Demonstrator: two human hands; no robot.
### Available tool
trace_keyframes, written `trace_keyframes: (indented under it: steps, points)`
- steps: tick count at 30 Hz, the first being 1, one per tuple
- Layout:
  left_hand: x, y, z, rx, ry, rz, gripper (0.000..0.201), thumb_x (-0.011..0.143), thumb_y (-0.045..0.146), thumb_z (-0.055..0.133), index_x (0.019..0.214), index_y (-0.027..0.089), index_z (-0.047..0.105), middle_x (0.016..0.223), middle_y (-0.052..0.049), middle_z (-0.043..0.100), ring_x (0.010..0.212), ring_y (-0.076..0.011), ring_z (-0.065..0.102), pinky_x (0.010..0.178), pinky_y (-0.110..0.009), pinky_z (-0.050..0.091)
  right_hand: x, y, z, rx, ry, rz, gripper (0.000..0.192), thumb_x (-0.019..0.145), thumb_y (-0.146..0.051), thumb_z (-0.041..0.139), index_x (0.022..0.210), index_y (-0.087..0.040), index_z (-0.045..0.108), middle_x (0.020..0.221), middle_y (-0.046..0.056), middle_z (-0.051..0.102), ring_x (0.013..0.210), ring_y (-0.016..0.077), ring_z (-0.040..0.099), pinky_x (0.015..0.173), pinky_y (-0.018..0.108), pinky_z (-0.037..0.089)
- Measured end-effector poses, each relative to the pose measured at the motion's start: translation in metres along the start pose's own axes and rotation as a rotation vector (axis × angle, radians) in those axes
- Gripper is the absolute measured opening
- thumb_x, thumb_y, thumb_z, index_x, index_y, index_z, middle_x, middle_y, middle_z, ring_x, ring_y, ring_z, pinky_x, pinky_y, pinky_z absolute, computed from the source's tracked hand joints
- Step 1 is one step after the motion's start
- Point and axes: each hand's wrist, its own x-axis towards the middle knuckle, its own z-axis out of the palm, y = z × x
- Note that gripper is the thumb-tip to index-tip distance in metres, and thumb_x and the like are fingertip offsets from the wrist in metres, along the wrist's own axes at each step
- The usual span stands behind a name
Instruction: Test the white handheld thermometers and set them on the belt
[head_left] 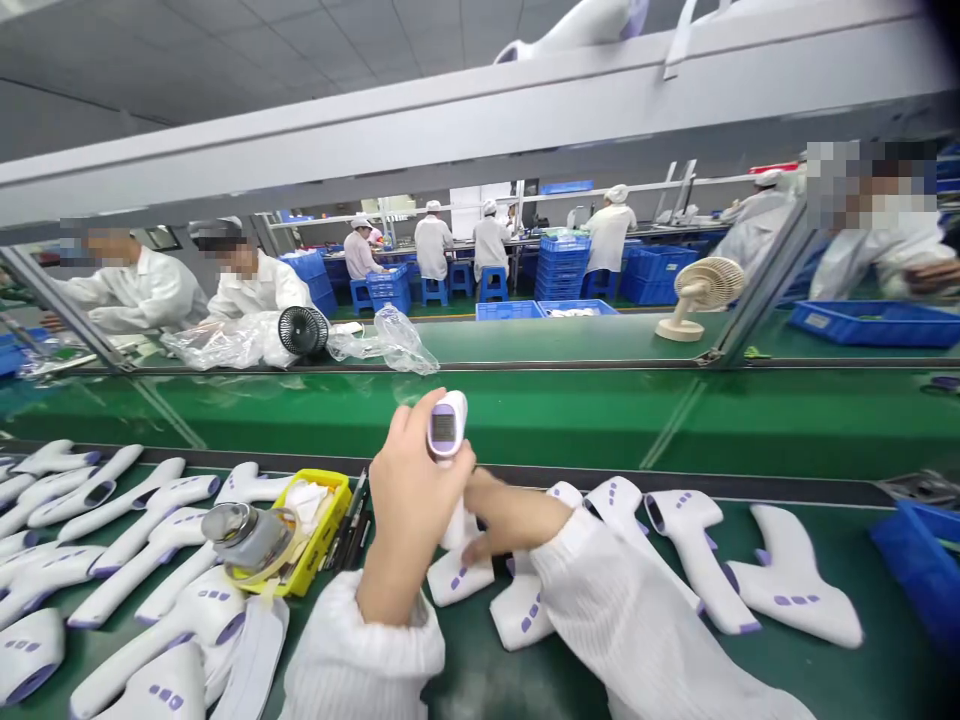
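Observation:
My left hand is closed around a white and purple handheld thermometer, raised above the bench with its small grey screen facing me. Close beside it, my right hand reaches in from the right, slightly blurred. Its fingertips are partly hidden behind my left hand, so I cannot make out whether they grip anything. Just under my right hand lie more white thermometers with purple buttons. To the right of my right sleeve rests another gun-shaped thermometer, and one more lies on its side.
Several white thermometers cover the bench at left. A yellow tray holds a glass jar; dark pens lie alongside. A blue bin stands at right. Beyond the green belt are a fan and seated co-workers.

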Motion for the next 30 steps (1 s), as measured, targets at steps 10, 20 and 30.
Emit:
trace_keyframes:
  steps: [10,20,30]
  points:
    - [0.044,-0.134,0.049,-0.504,0.063,-0.638,0.028,0.094,0.032,0.057,0.116,0.014,0.058,0.106,-0.007,0.062,0.084,-0.0158,0.063,0.070,-0.032,0.056,0.013,-0.052,0.062,-0.498,-0.273,-0.019,0.038,0.074,-0.014,0.076,0.110,-0.007,0.065,0.106,0.017,0.065,0.102,0.0314,0.061,0.090,0.045,0.046]
    - [0.028,-0.080,0.050,-0.604,-0.273,-0.383,0.052,0.096,0.054,0.040,0.124,0.014,0.061,0.110,-0.012,0.067,0.100,-0.0233,0.065,0.091,-0.038,0.050,-0.015,-0.005,-0.044,0.663,0.638,0.019,0.024,0.095,-0.043,0.046,0.092,-0.022,0.057,0.084,-0.001,0.049,0.077,0.0151,0.048,0.073,0.028,0.038]
    - [-0.025,0.017,0.019,-0.215,-0.430,0.316,0.054,0.092,0.035,0.057,0.143,0.031,0.038,0.145,-0.006,0.049,0.124,-0.0261,0.055,0.097,-0.034,0.047,-0.015,-0.030,-0.045,1.335,0.871,-0.008,0.045,0.076,-0.064,0.065,0.082,-0.020,0.059,0.070,-0.003,0.050,0.061,0.0124,0.043,0.058,0.025,0.038]
